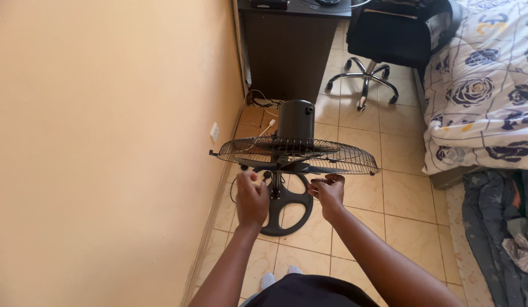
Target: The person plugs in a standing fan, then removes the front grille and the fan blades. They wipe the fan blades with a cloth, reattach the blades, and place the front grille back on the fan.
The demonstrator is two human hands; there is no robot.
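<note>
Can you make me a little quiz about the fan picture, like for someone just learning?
1. True or false: the fan's wire grille is tilted to lie nearly flat, like a tabletop.
2. Which hand is closer to the wall: the left hand or the right hand?
3. What stands on the tiled floor behind the fan: A) an office chair, B) a bicycle, C) a ladder?

Key
1. True.
2. The left hand.
3. A.
</note>
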